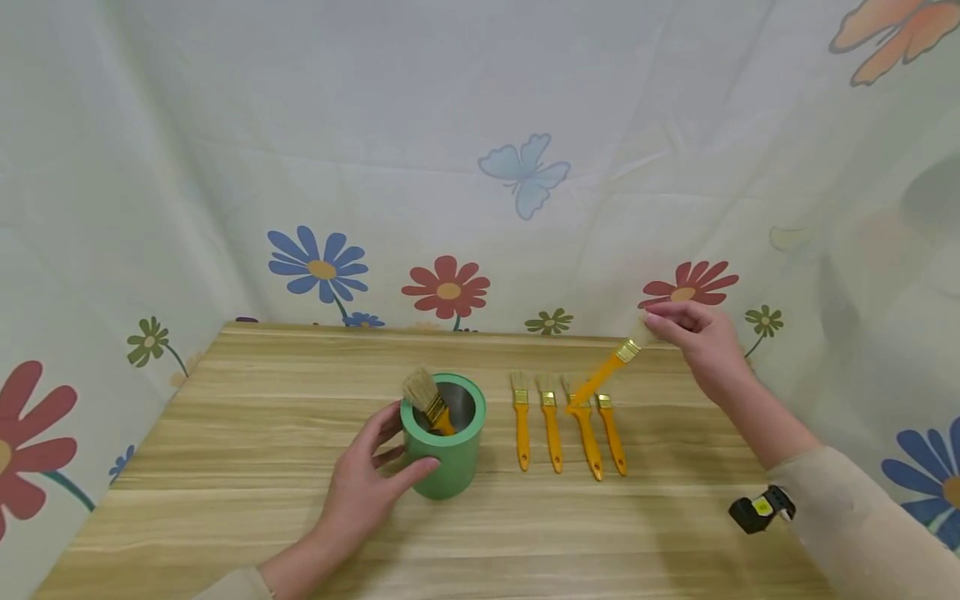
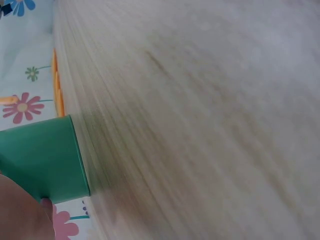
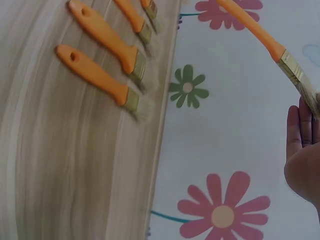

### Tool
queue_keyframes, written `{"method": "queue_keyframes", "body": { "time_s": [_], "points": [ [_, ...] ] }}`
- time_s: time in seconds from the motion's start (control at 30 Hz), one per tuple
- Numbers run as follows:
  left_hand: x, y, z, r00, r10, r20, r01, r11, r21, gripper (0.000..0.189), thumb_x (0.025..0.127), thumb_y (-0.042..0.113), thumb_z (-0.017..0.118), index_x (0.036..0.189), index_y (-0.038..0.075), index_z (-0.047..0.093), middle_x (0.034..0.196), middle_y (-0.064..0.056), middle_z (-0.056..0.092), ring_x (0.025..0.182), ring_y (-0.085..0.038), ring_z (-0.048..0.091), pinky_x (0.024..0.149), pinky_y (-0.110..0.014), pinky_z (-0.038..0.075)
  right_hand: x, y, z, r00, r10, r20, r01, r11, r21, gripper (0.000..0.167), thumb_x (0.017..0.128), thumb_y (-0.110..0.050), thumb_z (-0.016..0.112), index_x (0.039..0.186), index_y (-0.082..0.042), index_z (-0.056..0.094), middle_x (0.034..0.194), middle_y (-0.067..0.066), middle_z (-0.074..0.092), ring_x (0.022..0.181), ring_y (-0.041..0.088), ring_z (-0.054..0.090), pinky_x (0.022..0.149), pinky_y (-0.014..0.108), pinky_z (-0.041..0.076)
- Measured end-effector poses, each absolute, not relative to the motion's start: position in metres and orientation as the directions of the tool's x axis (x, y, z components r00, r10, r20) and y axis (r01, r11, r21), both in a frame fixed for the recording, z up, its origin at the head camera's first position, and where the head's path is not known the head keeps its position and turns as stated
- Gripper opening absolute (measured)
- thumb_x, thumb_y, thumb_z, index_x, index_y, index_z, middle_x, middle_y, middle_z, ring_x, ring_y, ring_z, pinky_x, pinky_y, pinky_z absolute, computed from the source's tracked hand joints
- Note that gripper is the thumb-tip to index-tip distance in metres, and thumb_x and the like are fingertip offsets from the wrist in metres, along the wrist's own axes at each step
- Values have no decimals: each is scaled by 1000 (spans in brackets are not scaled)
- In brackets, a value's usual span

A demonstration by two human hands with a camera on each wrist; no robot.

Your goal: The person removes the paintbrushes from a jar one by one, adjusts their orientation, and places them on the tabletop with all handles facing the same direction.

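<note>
My left hand (image 1: 367,471) grips a green cylindrical holder (image 1: 453,467) from its left side, thumb across the front, on the wooden table. Inside the holder leans a wide paintbrush (image 1: 424,393), bristles up and orange handle down. Above the table at the right, my right hand (image 1: 693,337) pinches another paintbrush (image 1: 603,372) by its bristles, so its orange handle slants down to the left. In the right wrist view the held paintbrush (image 3: 265,37) hangs over the fingertips. Below it a row of several orange-handled paintbrushes (image 1: 553,429) lies on the table, bristles toward the back.
The wooden table (image 1: 255,425) ends at a white curtain (image 1: 405,200) printed with flowers and butterflies, which also hangs along both sides. A black device with a strap (image 1: 761,507) sits on the right sleeve's wrist.
</note>
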State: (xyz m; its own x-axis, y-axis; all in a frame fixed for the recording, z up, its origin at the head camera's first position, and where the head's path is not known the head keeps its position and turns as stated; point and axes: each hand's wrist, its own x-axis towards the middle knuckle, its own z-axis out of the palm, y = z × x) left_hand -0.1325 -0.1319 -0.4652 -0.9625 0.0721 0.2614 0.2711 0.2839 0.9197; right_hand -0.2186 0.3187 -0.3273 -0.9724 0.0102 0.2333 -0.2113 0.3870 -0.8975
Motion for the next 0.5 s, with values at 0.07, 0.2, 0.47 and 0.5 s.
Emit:
{"method": "queue_keyframes", "body": {
  "time_s": [0.07, 0.2, 0.47, 0.5],
  "points": [
    [-132, -132, -465, -962, 72, 262, 271, 284, 920, 84, 83, 31, 95, 154, 25, 51, 153, 2, 59, 140, -27, 58, 105, -37, 60, -220, 324, -331, -976, 3, 216, -196, 412, -890, 40, 103, -26, 75, 130, 3, 70, 103, -19, 76, 102, 8, 65, 88, 12, 57],
    [-133, -132, -465, -963, 72, 258, 268, 287, 920, 84, 83, 31, 95, 154, 25, 51, 153, 2, 59, 140, -27, 59, 105, -37, 60, -220, 333, -337, -988, 5, 156, -135, 481, -866, 48, 103, -33, 75, 134, 4, 67, 105, -21, 74, 105, 9, 63, 89, 12, 55],
    [-132, -132, -465, -963, 72, 260, 269, 288, 919, 84, 83, 31, 95, 154, 24, 51, 152, 2, 59, 140, -26, 59, 105, -37, 61, -224, 350, -349, -996, 2, 87, -69, 588, -806, 53, 104, -41, 71, 138, 0, 66, 104, -16, 74, 104, 11, 63, 90, 14, 53],
    [-132, -132, -465, -963, 72, 261, 270, 286, 919, 84, 83, 31, 95, 154, 24, 51, 152, 2, 60, 140, -26, 59, 105, -37, 61, -224, 352, -350, -997, 1, 80, -64, 591, -804, 53, 104, -41, 71, 138, 0, 66, 104, -16, 74, 104, 10, 64, 89, 14, 53]
  ]
}}
